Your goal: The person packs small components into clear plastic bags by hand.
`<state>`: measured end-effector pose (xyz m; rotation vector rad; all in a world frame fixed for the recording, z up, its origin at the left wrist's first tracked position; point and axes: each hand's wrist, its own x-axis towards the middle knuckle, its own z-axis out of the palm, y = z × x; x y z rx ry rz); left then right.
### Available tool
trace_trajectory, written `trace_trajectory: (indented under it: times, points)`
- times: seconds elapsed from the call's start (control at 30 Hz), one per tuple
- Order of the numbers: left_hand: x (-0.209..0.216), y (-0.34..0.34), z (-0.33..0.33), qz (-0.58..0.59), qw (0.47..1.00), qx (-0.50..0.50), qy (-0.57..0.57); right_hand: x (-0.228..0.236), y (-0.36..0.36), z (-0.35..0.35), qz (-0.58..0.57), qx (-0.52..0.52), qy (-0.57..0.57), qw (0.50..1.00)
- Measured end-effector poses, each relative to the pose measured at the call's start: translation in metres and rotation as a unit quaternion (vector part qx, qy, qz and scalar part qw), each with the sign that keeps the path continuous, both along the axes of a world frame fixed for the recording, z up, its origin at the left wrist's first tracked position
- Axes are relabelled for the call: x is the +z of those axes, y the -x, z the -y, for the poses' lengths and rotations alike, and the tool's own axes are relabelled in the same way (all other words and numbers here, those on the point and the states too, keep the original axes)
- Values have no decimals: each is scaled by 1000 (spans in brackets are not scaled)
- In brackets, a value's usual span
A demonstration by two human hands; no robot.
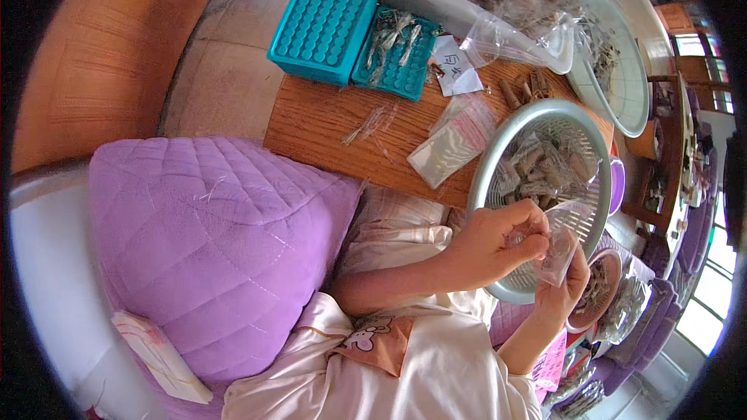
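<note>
A small clear plastic bag [557,258] is held up over the near rim of a grey-green plastic basket [476,175]. My right hand [566,289] grips it from the right and below. My left hand [502,247] is closed in a pinch at its left edge, thumb against curled fingers, with a bit of clear film showing between them. What the bag contains, if anything, is too faint to make out. Inside the basket lie several clear packets [548,163] with brownish-grey pieces in them.
Left of the basket, a stack of flat clear bags [455,140] lies on the wooden table [311,120]. Farther back are a teal tray [323,27], a second teal tray [405,82] with silvery twist ties, and a paper label [455,66]. A purple quilted cushion [218,257] sits at left.
</note>
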<state>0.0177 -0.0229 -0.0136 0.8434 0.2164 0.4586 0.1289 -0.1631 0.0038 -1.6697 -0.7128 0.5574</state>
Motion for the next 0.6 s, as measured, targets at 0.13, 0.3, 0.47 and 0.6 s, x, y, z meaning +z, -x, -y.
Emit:
trace_trajectory:
  times: [0.13,0.3,0.47,0.6]
  points:
    - [3,1,-4,-34,997,7,-71,11,6,-15,51,-29,49,997]
    - [7,6,-8,-96,976,36,-191,31,-20,-21,-7,-117,3,993]
    - [4,9,-21,-146,933,73,-322,60,-27,-33,104,-97,-111,984]
    - [4,13,-22,-169,898,108,-391,76,-4,-42,183,-44,26,982]
